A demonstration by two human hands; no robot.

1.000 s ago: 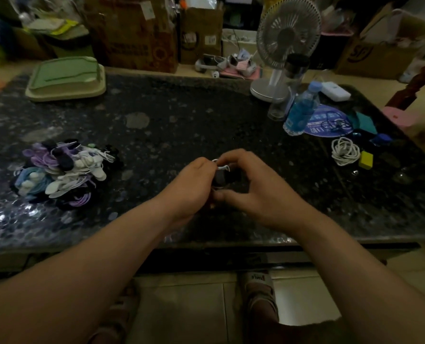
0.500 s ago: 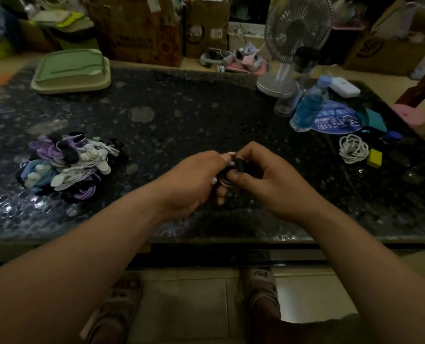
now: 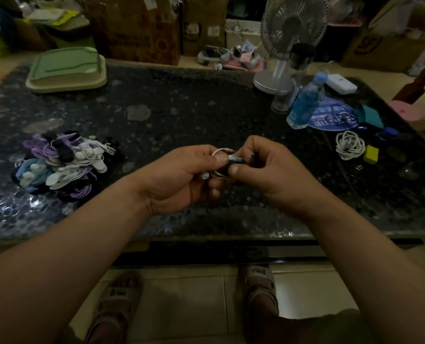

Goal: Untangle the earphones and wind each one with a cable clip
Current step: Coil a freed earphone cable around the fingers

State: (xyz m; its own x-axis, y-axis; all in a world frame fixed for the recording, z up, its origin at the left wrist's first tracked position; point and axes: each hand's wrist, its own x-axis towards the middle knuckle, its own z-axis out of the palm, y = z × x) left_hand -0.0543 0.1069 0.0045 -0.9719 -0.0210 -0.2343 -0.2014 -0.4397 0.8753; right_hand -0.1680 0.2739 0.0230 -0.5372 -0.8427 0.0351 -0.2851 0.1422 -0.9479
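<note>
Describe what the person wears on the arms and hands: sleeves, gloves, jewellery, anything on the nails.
The left hand and right hand are bare: no gloves, rings, watch or bracelets show. Both forearms are uncovered to the frame's edge, with no sleeve in view. The thumbnails look short and unpainted.

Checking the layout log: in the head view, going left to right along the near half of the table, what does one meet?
Multicoloured earphone pile → left hand → held earphone → right hand → white cable coil → yellow block.
</note>
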